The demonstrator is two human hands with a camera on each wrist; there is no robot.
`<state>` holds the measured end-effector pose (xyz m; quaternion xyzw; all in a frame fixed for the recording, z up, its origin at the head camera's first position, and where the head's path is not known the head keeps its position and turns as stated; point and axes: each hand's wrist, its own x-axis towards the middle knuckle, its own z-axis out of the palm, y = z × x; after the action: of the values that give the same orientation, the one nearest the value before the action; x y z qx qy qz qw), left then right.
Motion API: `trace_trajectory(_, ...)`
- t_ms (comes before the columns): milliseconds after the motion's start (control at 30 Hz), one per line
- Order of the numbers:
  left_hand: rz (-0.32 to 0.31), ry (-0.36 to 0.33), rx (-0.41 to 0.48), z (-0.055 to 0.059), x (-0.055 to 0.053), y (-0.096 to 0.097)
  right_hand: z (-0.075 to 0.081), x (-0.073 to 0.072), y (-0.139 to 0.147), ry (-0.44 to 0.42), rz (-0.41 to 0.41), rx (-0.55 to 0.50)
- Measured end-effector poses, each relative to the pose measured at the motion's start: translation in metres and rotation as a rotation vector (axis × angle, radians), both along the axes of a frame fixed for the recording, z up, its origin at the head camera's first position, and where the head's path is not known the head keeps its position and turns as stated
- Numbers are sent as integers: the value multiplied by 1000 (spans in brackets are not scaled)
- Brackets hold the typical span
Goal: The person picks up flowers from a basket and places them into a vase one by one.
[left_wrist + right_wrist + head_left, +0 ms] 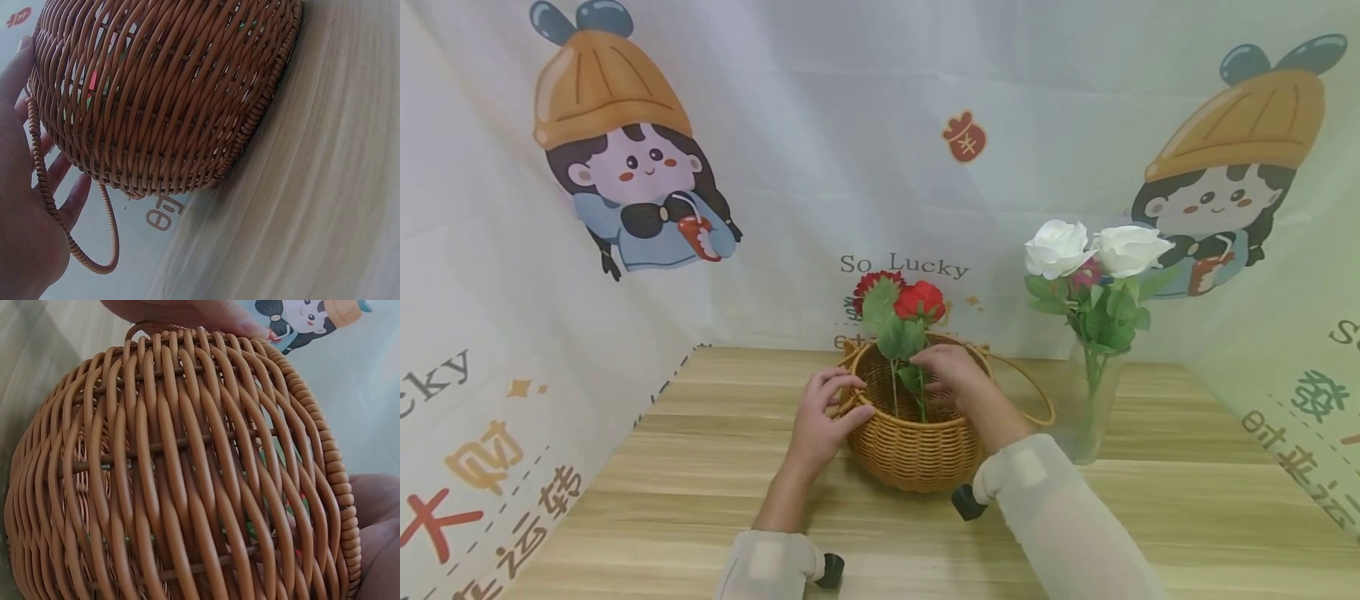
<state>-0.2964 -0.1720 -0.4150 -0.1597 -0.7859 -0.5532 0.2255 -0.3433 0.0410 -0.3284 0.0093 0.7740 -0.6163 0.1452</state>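
Note:
A round wicker basket (917, 462) stands on the table; its weave fills much of both wrist views. Two artificial flowers rise from it: a red rose (921, 300) and a darker red many-petalled flower (868, 287), with green leaves and thin stems. My left hand (820, 421) grips the basket's left side, thumb at the rim, fingers around the outside by the looped handle (47, 181). Reaching over the right rim, my right hand (955, 379) pinches the rose's stem just below the leaves; the fingertips are partly hidden. In the right wrist view, flower parts show through the weave.
Right of the basket stands a clear vase (1086, 417) holding white roses (1056, 248) and leaves. A handle loop (1037, 392) sticks out toward it. Printed cloth (820, 150) hangs behind and at both sides of the wood-grain table (700, 467).

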Motion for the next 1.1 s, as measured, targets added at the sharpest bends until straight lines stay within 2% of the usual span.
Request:
trace_trajectory(200,4,-10,2,2,1,1,0,0,0,-22,55,32)
trace_trajectory(567,9,-18,-2,2,1,1,1,1,0,-23,23,6)
trace_trajectory(767,3,-9,-1,3,2,2,0,3,1,33,3,-40)
trace_trajectory(900,3,-8,-7,2,1,1,-1,2,1,95,-32,-127)
trace_trajectory(1100,4,-15,-5,1,0,1,-3,2,2,163,-73,-92)
